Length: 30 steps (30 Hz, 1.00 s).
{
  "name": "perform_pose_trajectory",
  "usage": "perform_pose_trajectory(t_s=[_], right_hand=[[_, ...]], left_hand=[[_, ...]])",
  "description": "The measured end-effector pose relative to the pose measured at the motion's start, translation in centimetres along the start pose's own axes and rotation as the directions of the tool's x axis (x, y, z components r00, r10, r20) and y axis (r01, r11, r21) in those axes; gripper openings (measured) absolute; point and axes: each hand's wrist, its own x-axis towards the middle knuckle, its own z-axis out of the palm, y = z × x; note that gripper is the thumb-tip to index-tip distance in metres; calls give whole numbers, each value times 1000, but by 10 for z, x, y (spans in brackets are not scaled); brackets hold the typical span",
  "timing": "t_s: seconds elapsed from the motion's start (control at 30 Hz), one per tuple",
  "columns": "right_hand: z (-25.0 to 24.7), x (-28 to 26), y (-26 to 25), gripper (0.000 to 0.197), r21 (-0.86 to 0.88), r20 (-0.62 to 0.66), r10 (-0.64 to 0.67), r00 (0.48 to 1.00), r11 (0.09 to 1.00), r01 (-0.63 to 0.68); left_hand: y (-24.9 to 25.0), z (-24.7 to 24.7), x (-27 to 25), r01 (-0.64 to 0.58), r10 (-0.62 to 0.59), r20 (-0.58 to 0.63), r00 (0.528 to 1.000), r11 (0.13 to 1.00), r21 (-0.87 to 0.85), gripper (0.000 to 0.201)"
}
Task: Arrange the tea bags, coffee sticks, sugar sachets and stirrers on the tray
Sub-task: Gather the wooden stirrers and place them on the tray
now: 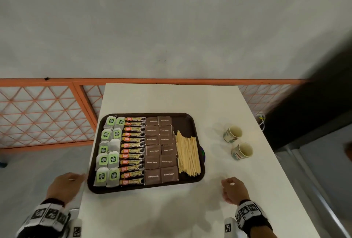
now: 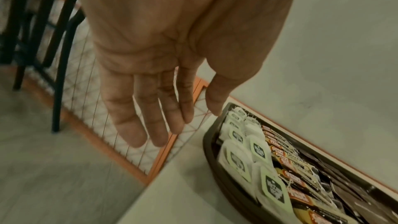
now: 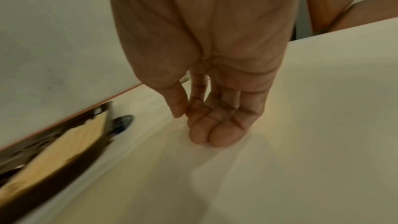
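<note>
A dark brown tray (image 1: 192,123) sits on the white table. It holds, left to right, two columns of tea bags (image 1: 108,152) with green tags, a column of coffee sticks (image 1: 133,150), brown sugar sachets (image 1: 161,150) and a pile of wooden stirrers (image 1: 187,153). My left hand (image 1: 65,186) hovers just off the tray's near left corner, fingers straight and holding nothing (image 2: 150,108). My right hand (image 1: 233,190) is above the table to the right of the tray's near right corner, fingers loosely bent and empty (image 3: 215,117). The tea bags (image 2: 254,159) show close in the left wrist view.
Two paper cups (image 1: 232,134) (image 1: 242,151) stand on the table right of the tray. A small dark round object (image 1: 203,154) peeks from under the tray's right rim. An orange mesh fence (image 1: 42,113) runs behind and left of the table. A dark chair (image 2: 43,40) stands beyond it.
</note>
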Motion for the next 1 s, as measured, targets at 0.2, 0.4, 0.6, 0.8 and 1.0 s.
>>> perform_pose_trajectory(t_s=[0.2, 0.4, 0.6, 0.8, 1.0], right_hand=[[-77, 59, 18, 50, 121, -58, -12, 998, 992, 19], [-81, 100, -27, 100, 69, -36, -371, 928, 925, 373], [-68, 91, -39, 55, 127, -61, -584, 810, 800, 586], [-75, 95, -9, 61, 40, 4, -641, 767, 767, 641], [-73, 82, -13, 59, 16, 48, -677, 734, 736, 677]], left_hand=[[77, 25, -76, -267, 286, -107, 952, 951, 158, 16], [186, 148, -110, -605, 552, 254, 794, 759, 241, 12], [296, 307, -102, -711, 607, 424, 672, 689, 141, 47], [331, 400, -95, -769, 570, 558, 603, 600, 219, 107], [329, 403, -87, -783, 634, 512, 580, 607, 136, 62]])
